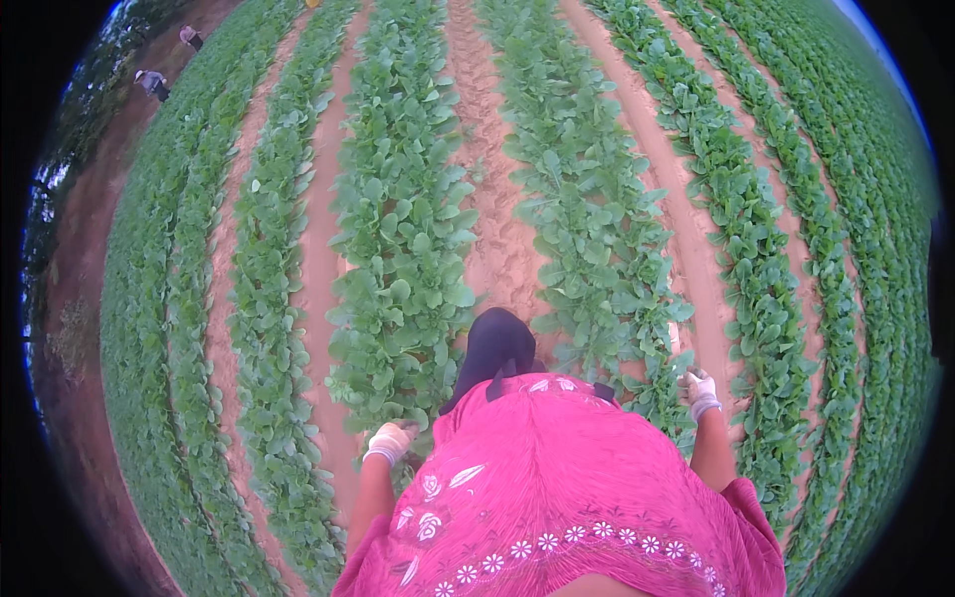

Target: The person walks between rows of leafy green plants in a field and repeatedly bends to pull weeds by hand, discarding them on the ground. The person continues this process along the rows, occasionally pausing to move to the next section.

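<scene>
My left hand (392, 442), in a white glove with darker fingertips, hangs beside the left row of leafy green plants (399, 254). Its fingers are partly curled near the leaves; whether they touch or hold any cannot be made out. On the other side, my right hand (700, 392) is also gloved and bent inward. It is at the outer edge of the right row of leafy plants (589, 216), and its grip is too small to judge. Between the two rows runs a furrow of reddish soil (501, 254), with my dark-clad knee (498, 339) over it.
More planted rows (761, 298) curve away on the right, split by a bare soil strip (694, 239). Another soil strip (324, 298) lies left. Two people, one person (151, 83) and a second person (191, 37), are on a dirt track (97, 194) bordered by trees.
</scene>
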`<state>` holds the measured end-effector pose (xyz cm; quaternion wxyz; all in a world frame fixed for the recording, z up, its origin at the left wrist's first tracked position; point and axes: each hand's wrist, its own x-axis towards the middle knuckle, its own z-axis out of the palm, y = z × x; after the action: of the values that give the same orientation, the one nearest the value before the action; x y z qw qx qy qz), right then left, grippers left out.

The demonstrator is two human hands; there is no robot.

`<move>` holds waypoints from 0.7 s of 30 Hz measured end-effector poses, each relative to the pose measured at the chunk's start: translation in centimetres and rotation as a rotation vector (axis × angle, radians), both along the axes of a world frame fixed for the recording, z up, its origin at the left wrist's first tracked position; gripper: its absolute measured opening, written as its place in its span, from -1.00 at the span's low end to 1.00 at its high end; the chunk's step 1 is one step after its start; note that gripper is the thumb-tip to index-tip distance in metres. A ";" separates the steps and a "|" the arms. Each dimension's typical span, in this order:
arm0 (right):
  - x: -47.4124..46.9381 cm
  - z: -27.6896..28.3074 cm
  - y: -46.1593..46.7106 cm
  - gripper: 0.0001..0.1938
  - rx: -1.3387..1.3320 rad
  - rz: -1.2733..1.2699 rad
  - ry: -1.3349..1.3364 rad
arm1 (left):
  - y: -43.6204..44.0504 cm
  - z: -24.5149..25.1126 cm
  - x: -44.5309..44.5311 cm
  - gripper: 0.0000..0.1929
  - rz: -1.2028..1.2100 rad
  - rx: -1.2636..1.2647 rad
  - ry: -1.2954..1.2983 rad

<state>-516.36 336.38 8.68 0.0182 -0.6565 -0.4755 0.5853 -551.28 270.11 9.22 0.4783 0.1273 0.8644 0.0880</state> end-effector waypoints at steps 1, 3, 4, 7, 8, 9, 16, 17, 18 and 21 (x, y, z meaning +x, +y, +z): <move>1.4 -1.1 -0.5 -0.63 -0.071 -0.040 -0.002 | 0.0 0.0 -0.7 -0.51 -0.003 -0.027 0.031; 4.5 -4.2 -1.6 -0.61 -0.231 -0.162 -0.037 | 1.1 0.3 -2.6 -0.50 0.149 -0.034 -0.018; 6.2 -6.1 -2.0 -0.63 -0.218 -0.080 -0.085 | 2.0 0.5 -3.7 -0.50 0.232 -0.079 -0.035; 10.0 -12.4 -3.2 -0.75 -0.332 -0.063 -0.332 | 4.3 1.8 -6.4 -0.52 0.424 -0.089 -0.084; 10.2 -13.6 -2.0 -0.79 -0.272 0.107 -0.341 | 5.0 1.9 -7.2 -0.52 0.505 -0.102 -0.111; 9.4 -14.2 -0.4 -0.83 -0.203 0.261 -0.353 | 5.6 1.8 -8.0 -0.53 0.579 -0.099 -0.120; -20.3 -2.3 15.8 -0.89 -0.171 0.126 -0.124 | 7.6 -3.4 -12.9 -0.47 0.631 -0.070 -0.073; -25.9 -1.3 17.6 -0.75 -0.021 0.173 -0.170 | 7.9 -4.0 -13.4 -0.45 0.710 -0.023 -0.099; -31.3 -0.2 20.0 -0.68 0.019 0.257 -0.145 | 8.1 -4.4 -13.9 -0.43 0.781 -0.028 -0.129; -45.0 1.9 24.4 -0.57 0.143 0.442 -0.021 | 9.5 -4.3 -16.1 -0.37 0.887 -0.058 -0.199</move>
<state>-561.36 360.78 10.62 -0.0688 -0.5393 -0.6484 0.5329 -567.42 279.57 4.94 0.4787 -0.2779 0.7872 0.2720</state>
